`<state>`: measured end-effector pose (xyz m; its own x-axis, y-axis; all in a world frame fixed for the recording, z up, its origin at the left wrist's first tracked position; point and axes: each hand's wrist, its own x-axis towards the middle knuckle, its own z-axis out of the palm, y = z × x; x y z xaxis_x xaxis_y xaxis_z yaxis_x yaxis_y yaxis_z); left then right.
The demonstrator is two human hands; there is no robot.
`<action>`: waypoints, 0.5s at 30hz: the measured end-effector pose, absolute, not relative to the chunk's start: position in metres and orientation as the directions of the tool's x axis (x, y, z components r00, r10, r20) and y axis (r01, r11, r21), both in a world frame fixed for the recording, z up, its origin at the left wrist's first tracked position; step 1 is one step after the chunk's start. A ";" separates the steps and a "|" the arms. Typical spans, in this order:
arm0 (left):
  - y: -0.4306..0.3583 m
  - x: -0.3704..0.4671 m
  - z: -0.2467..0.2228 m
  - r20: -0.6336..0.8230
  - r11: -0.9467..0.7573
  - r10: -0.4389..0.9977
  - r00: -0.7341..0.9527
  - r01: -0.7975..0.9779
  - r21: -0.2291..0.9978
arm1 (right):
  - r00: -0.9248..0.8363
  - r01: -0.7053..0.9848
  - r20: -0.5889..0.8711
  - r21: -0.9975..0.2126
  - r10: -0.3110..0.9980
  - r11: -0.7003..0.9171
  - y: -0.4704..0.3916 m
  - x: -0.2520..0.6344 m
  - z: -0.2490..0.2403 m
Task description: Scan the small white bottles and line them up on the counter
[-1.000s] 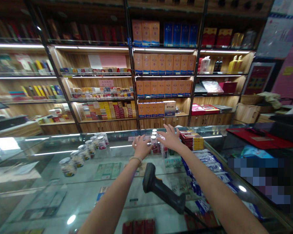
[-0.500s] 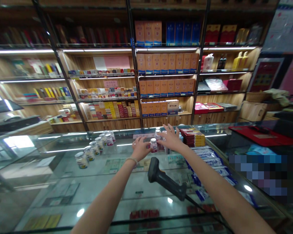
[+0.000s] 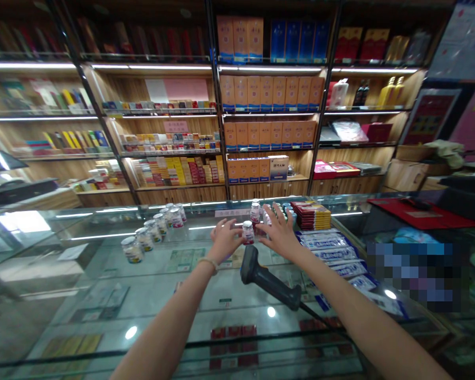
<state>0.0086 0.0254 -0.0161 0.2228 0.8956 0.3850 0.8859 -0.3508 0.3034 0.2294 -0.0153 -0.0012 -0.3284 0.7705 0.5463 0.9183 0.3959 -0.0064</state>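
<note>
A small white-capped jar (image 3: 248, 233) stands upright on the glass counter between my two hands. My left hand (image 3: 224, 240) is just left of it, fingers apart and holding nothing. On the other side my right hand (image 3: 279, 232) is spread, its fingers near the jar and in front of more small bottles. Another white-capped jar (image 3: 255, 211) stands behind. Below the hands lies a black barcode scanner (image 3: 269, 281) with its cable running to the lower right. Several white-capped jars (image 3: 145, 238) form rows on the left of the counter.
Stacked red and yellow packets (image 3: 312, 215) and blue-white packets (image 3: 334, 254) lie on the right of the glass counter (image 3: 162, 301). Beyond is a red mat (image 3: 427, 214). Shelves with orange boxes (image 3: 271, 94) line the back wall.
The view has shifted slightly, with the shelves higher in the picture. My right hand's fingers look a little more spread, and the jar between the hands shows more fully.
</note>
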 end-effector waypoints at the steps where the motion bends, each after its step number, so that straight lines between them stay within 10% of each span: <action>1: 0.025 0.008 -0.017 0.392 -0.353 0.893 0.220 0.884 0.308 | -0.333 0.916 0.545 -0.005 0.769 0.401 -0.015 0.228 -0.004; 15: 0.021 0.007 -0.008 0.527 -0.447 0.822 0.215 0.818 0.363 | -0.319 0.914 0.554 -0.035 0.769 0.404 -0.023 0.225 -0.001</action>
